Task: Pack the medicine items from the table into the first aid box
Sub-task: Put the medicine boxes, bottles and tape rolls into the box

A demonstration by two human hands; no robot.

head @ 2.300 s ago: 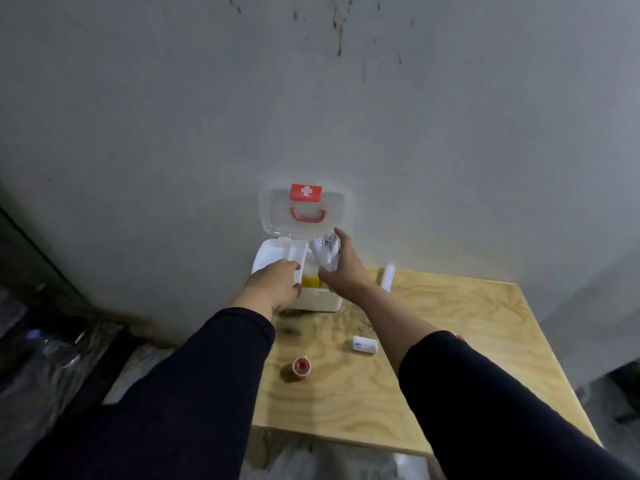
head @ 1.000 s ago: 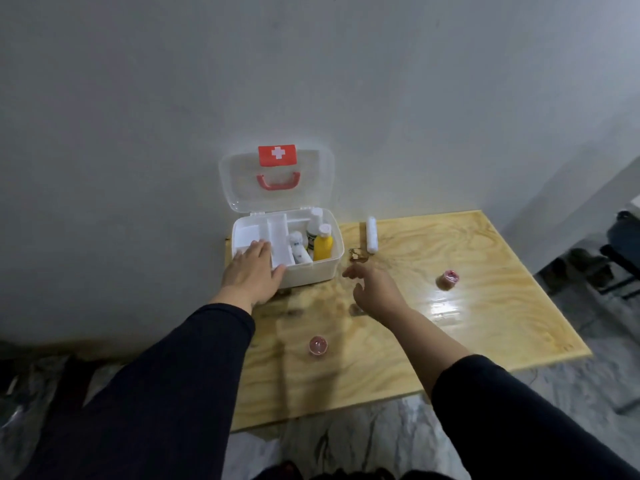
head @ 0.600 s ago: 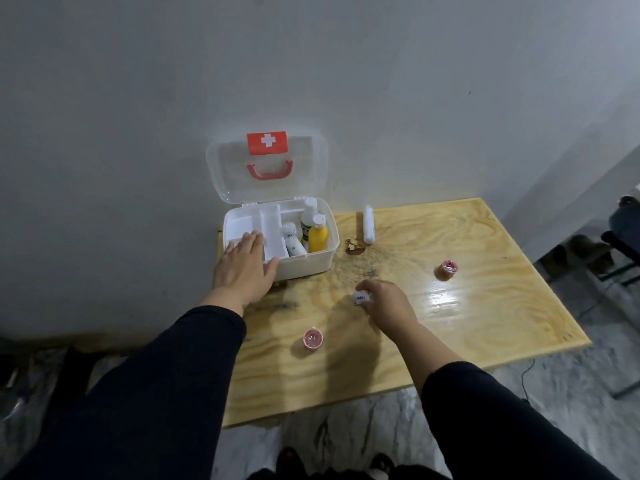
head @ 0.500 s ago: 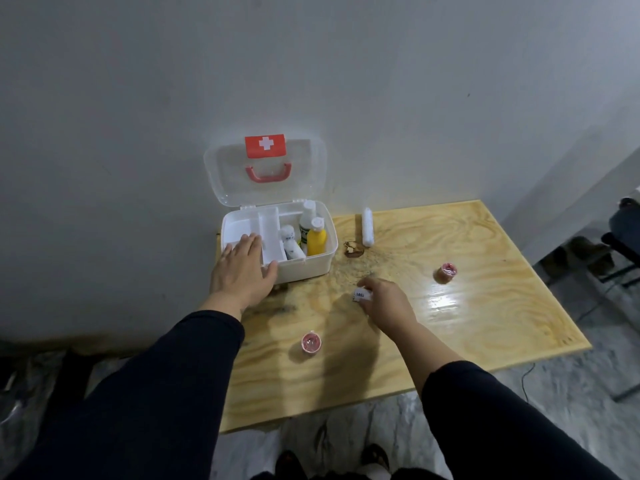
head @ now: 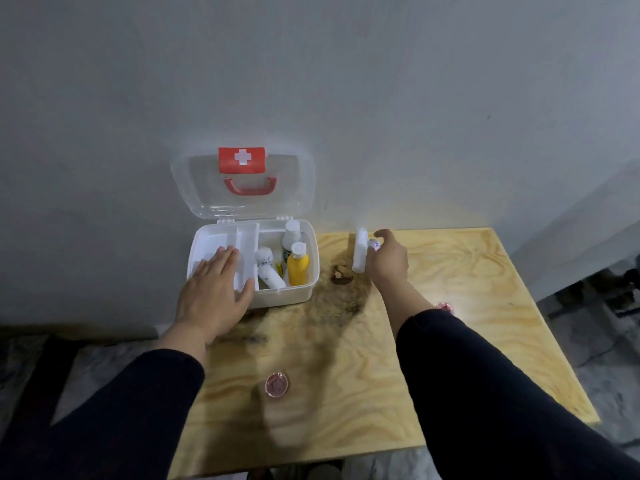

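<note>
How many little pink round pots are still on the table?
2. One pink pot sits near the front edge of the table, between the two arms. The other peeks out beside the right sleeve, partly hidden. More could be behind the arms.

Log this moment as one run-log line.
left hand: flat on first aid box rim | right hand: holds small white item, reaching white tube | box: open | two pink pots on table

Grey plaster wall [head: 381, 98] behind plywood table [head: 485, 289], dark stain [head: 341, 299] on its top.
</note>
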